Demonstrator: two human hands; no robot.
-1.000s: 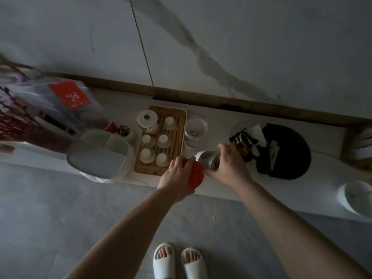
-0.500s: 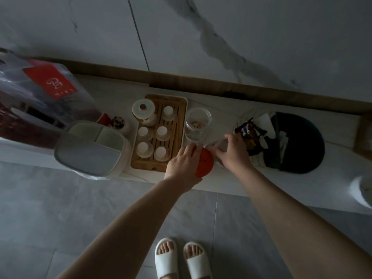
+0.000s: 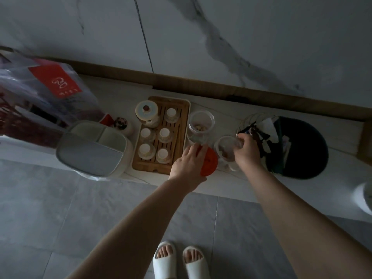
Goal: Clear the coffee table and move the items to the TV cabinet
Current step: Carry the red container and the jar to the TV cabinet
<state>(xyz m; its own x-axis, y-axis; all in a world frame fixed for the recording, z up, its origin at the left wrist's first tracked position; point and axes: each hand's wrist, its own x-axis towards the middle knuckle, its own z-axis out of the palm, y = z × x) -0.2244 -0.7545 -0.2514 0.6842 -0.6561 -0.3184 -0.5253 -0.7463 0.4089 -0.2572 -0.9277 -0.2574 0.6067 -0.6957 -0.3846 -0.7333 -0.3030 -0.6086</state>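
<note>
On the white TV cabinet top (image 3: 227, 179), my left hand (image 3: 188, 165) grips an orange round item (image 3: 210, 165) near the front edge, right of the wooden tea tray (image 3: 182, 137). My right hand (image 3: 246, 152) holds the rim of a clear glass jar (image 3: 223, 150) that stands upright on the cabinet just right of the orange item. A second clear jar (image 3: 200, 125) stands behind them. The tray carries a lidded teapot (image 3: 147, 113) and several small white cups.
A grey-lidded white box (image 3: 90, 152) overhangs the front edge at left, with a plastic bag with a red label (image 3: 54, 81) behind it. A round black tray of snack packets (image 3: 298, 148) lies right of my right hand. A white bowl (image 3: 364, 196) is at far right.
The glass jar in my right hand has gone from tilted on its side to upright on the cabinet. My left hand with the orange item moved slightly right and toward the front edge.
</note>
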